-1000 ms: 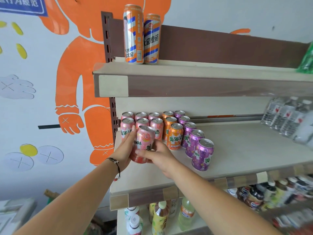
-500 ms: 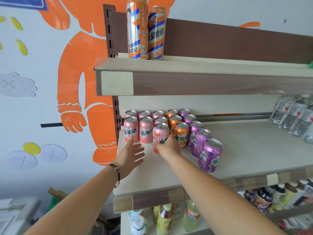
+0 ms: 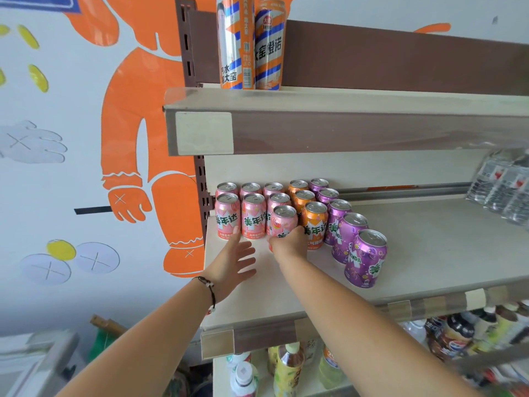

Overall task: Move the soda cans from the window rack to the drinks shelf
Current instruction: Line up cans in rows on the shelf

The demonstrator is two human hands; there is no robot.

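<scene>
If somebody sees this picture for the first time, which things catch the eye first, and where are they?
First, the block of short pink, orange and purple soda cans at the left end of the pale middle shelf. The right hand grips the front pink can, and the left hand is open beside it. Two tall orange striped cans stand on the top shelf.

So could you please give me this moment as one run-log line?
right hand: grips pink can on shelf | left hand: open, fingers spread
</scene>
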